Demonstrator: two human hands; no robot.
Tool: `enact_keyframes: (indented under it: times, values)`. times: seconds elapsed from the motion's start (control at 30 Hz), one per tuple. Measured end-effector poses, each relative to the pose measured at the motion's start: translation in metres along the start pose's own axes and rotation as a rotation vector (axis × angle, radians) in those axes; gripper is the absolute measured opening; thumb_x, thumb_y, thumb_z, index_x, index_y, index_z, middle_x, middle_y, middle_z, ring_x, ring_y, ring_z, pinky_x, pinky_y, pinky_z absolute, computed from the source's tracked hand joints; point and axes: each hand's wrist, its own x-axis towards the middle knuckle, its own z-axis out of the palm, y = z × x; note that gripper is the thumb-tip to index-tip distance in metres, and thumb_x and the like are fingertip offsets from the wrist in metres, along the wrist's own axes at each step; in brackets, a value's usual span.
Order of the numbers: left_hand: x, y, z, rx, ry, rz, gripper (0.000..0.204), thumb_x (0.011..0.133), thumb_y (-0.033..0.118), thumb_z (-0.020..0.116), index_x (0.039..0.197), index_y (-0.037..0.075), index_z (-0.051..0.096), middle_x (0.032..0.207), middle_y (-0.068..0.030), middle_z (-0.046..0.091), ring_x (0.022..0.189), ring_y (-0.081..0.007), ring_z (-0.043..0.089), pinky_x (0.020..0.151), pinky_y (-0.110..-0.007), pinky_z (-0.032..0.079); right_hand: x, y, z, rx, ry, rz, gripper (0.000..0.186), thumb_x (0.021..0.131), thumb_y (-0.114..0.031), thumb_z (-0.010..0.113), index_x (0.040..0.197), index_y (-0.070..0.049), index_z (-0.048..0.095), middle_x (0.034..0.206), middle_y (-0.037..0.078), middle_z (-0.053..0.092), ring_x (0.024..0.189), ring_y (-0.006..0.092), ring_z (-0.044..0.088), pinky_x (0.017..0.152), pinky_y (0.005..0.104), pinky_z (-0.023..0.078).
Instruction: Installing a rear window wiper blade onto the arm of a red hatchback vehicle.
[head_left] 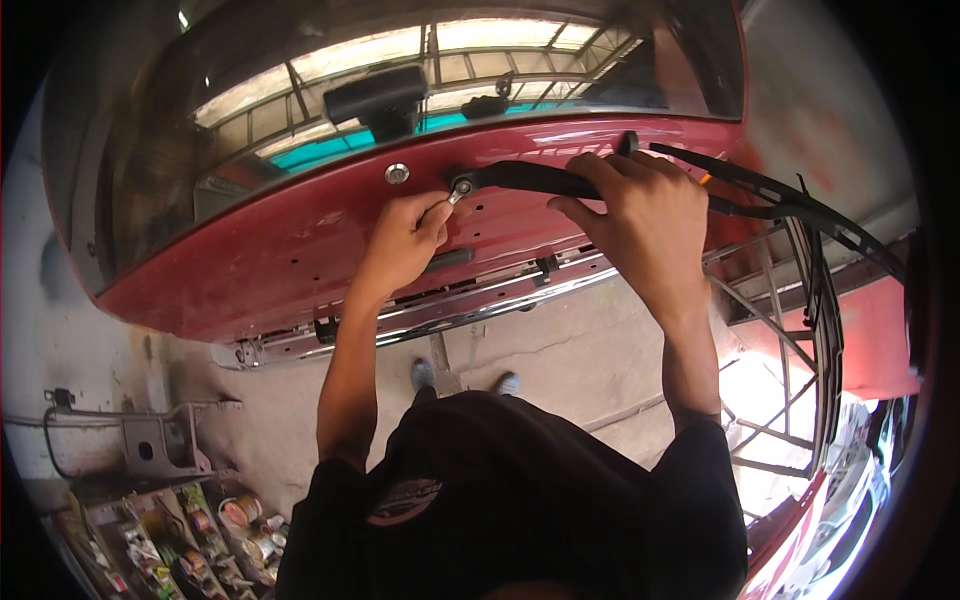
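A red vehicle panel (250,270) spans the upper middle below a dark window (250,90). My left hand (400,245) grips a small metal wrench (454,195), its head on the nut at the base of a black wiper arm (520,176). My right hand (645,230) is over the arm with fingers curled onto it, thumb angled along its lower side. A round lock (397,173) is left of the pivot. The long wiper blade (750,180) extends right, beyond my right hand.
Below the panel runs a chrome bumper (440,315) above the concrete floor (560,360). A metal frame (780,340) stands at the right, with red panels (870,340) behind. At lower left are a metal bracket (165,435) and a shelf of cans and assorted items (180,530).
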Motion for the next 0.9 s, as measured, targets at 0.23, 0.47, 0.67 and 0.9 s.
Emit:
enact_keyframes:
  times: [0.23, 0.47, 0.67, 0.9]
  values:
    - [0.000, -0.001, 0.005, -0.085, 0.026, -0.041, 0.024, 0.101, 0.013, 0.046, 0.101, -0.001, 0.066, 0.059, 0.0046, 0.033, 0.055, -0.0051, 0.029, 0.050, -0.024, 0.026, -0.013, -0.005, -0.009, -0.044, 0.011, -0.040, 0.021, 0.073, -0.014, 0.071, 0.094, -0.012, 0.065, 0.075, 0.003, 0.061, 0.089, 0.0228, 0.060, 0.083, 0.0362, 0.044]
    - [-0.001, -0.012, 0.006, -0.117, 0.056, -0.007, 0.023, 0.101, 0.012, 0.046, 0.098, -0.001, 0.065, 0.059, 0.0043, 0.035, 0.054, -0.0050, 0.030, 0.049, -0.024, 0.026, -0.050, -0.036, 0.014, -0.031, 0.626, 0.062, 0.029, 0.068, -0.008, 0.076, 0.095, -0.014, 0.067, 0.088, 0.003, 0.056, 0.097, 0.0278, 0.053, 0.088, 0.0402, 0.042]
    - [-0.001, -0.011, 0.003, -0.073, 0.042, 0.047, 0.020, 0.100, 0.012, 0.048, 0.091, 0.000, 0.062, 0.061, 0.0007, 0.041, 0.055, -0.0060, 0.035, 0.050, -0.025, 0.030, -0.074, -0.058, 0.078, 0.988, 0.793, 0.533, 0.051, 0.094, -0.024, 0.058, 0.131, 0.002, 0.036, 0.116, 0.016, 0.048, 0.105, 0.0267, 0.052, 0.095, 0.0420, 0.042]
    - [-0.022, -0.023, 0.031, -0.546, 0.064, -0.039, 0.021, 0.105, 0.021, 0.040, 0.101, 0.004, 0.052, 0.067, -0.0010, 0.047, 0.049, -0.0050, 0.035, 0.043, -0.022, 0.030, -0.020, -0.051, 0.061, 1.447, 0.914, 0.478, 0.055, 0.103, -0.051, 0.025, 0.121, -0.002, 0.042, 0.092, 0.015, 0.055, 0.093, 0.0304, 0.057, 0.098, 0.0483, 0.041]
